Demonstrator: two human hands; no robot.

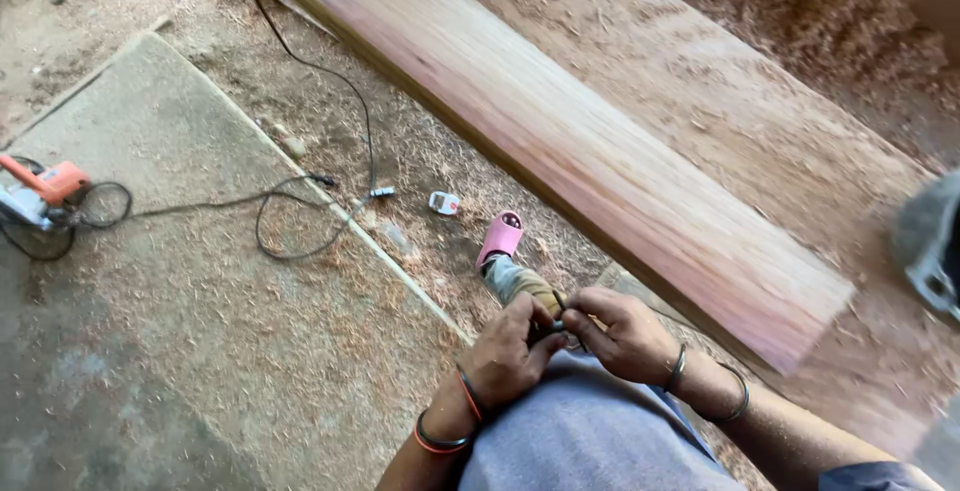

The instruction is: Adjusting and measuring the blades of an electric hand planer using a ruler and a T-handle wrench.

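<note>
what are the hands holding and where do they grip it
Left hand and right hand pinch a small dark object between their fingertips; what it is cannot be told.

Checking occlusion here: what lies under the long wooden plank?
Under the wooden plank only a dark shadowed gap shows along its near edge, above sawdust-strewn ground. Whatever supports it is covered. Its near end overhangs beside the right hand.

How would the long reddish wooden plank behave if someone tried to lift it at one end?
The long reddish wooden plank looks thick and runs across most of the view, so it is probably heavy and stiff. Its flat face likely keeps it from rolling. Sawdust on the ground might let it slide.
</note>
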